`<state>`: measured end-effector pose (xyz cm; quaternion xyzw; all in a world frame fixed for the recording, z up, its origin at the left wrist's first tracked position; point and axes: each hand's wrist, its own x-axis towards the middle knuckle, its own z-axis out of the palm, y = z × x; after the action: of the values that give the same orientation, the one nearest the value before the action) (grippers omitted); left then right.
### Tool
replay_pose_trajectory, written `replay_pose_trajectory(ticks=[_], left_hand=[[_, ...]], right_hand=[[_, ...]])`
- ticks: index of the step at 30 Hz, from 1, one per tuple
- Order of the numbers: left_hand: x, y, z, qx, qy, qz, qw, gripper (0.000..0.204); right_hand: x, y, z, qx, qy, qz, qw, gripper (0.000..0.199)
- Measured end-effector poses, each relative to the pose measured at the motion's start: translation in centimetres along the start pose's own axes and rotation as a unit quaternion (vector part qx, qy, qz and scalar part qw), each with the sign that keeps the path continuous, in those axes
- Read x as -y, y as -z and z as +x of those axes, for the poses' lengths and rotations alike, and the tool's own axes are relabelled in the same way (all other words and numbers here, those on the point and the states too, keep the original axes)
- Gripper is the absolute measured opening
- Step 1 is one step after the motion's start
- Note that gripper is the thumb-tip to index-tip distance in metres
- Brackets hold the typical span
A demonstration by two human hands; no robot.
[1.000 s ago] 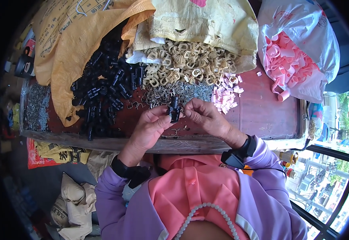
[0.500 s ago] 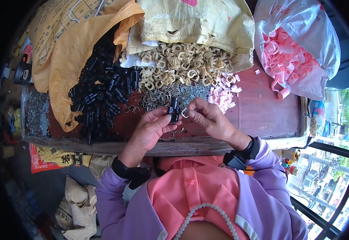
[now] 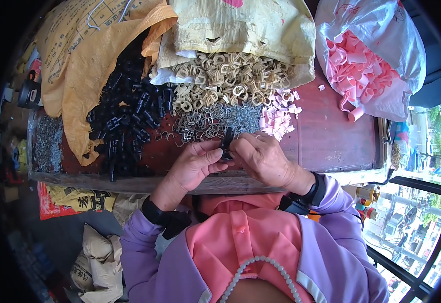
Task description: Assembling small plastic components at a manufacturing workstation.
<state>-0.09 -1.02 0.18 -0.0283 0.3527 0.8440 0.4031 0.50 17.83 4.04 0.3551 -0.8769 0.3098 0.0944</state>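
Centrally, a small black plastic clip (image 3: 226, 144) sits pinched between both hands just above the near edge of the dark red desk (image 3: 331, 144). The left hand (image 3: 192, 166) has its fingers curled, thumb and forefinger pressed on the clip's lower end; the right hand (image 3: 261, 159) closes its fingertips on the upper side, so the part is held from both directions. Whether a second small piece is between the fingers cannot be told.

Doing this step well likely calls for keeping the clip steady with the left hand while the right does the fine seating, and working low over the desk so a dropped part lands among the heaps.

Just beyond the hands lies a scatter of small grey wire loops (image 3: 210, 121). Farther off is a heap of beige plastic rings (image 3: 225, 78) spilling from a yellow woven sack (image 3: 245, 25); to the left, a pile of black plastic clips (image 3: 124, 116); to the right, short pink plastic tubes (image 3: 278, 113) and a clear bag of pink pieces (image 3: 367, 70).
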Motion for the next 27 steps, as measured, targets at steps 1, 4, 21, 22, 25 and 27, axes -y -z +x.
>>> replay_pose_trajectory(ticks=[1, 4, 21, 22, 25, 27], left_hand=[[0.2, 0.1, 0.0, 0.001, 0.003, 0.003, 1.000, 0.025], [0.3, 0.0, 0.0, -0.002, 0.006, 0.012, 1.000, 0.026], [-0.9, 1.8, 0.9, -0.081, 0.026, 0.019, 0.996, 0.019], [-1.0, 1.9, 0.9, -0.086, 0.020, 0.011, 0.996, 0.019], [-1.4, 2.0, 0.8, -0.093, 0.012, 0.007, 0.996, 0.019], [-1.5, 2.2, 0.8, -0.100, 0.007, 0.002, 0.995, 0.019]], right_hand=[[0.1, 0.0, -0.1, -0.003, 0.012, -0.018, 1.000, 0.016], [0.2, 0.0, -0.2, -0.009, 0.032, -0.044, 0.998, 0.018], [-7.0, -2.3, 2.9, 0.090, -0.068, -0.211, 0.971, 0.021], [-7.6, -2.6, 3.3, 0.087, -0.066, -0.215, 0.970, 0.021], [-9.3, -3.5, 4.3, 0.085, -0.031, -0.261, 0.961, 0.027], [-9.5, -3.2, 3.9, 0.048, -0.068, -0.173, 0.981, 0.023]])
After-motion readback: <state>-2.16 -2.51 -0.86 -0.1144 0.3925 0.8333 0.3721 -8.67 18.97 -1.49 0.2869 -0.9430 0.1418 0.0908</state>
